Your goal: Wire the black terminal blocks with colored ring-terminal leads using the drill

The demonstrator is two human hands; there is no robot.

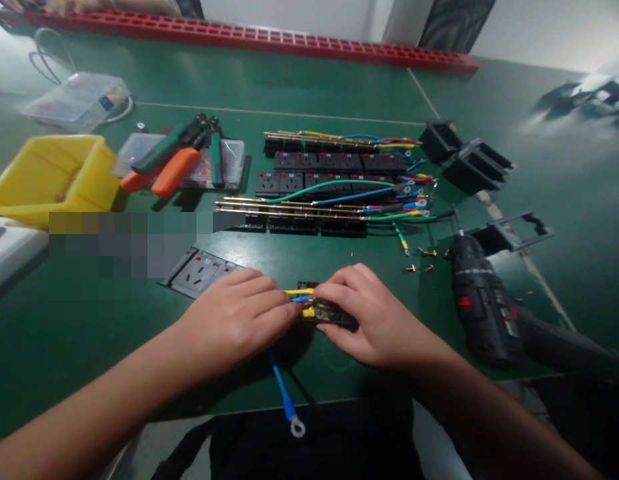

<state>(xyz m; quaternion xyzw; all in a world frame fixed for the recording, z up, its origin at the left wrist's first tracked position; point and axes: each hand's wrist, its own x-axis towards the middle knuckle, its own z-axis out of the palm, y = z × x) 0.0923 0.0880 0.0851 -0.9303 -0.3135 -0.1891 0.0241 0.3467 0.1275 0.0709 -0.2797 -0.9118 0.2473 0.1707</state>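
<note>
looks like wire fitting. left hand (244, 310) curls over the wires (295, 292), can't tell how tight; right hand (372, 310) has its fingers nearly closed, pinching the black block (342, 318) above the green surface (114, 327). next probably calls for a steady hold. block's dark, yellow sleeve (308, 313) against it.

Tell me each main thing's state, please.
Small black plastic block, held, wires across it
Right hand, closed on the block
Left hand, curled over the wires, grip partly hidden
Thin blue wire with silver ring, ring end loose
Black cordless drill, on its side, bit fitted
Green-and-orange hand tool, lying on a clear plastic box
Yellow plastic bin, open-topped
Small brass screws, scattered loose
Black plastic socket strips, laid in rows
</note>
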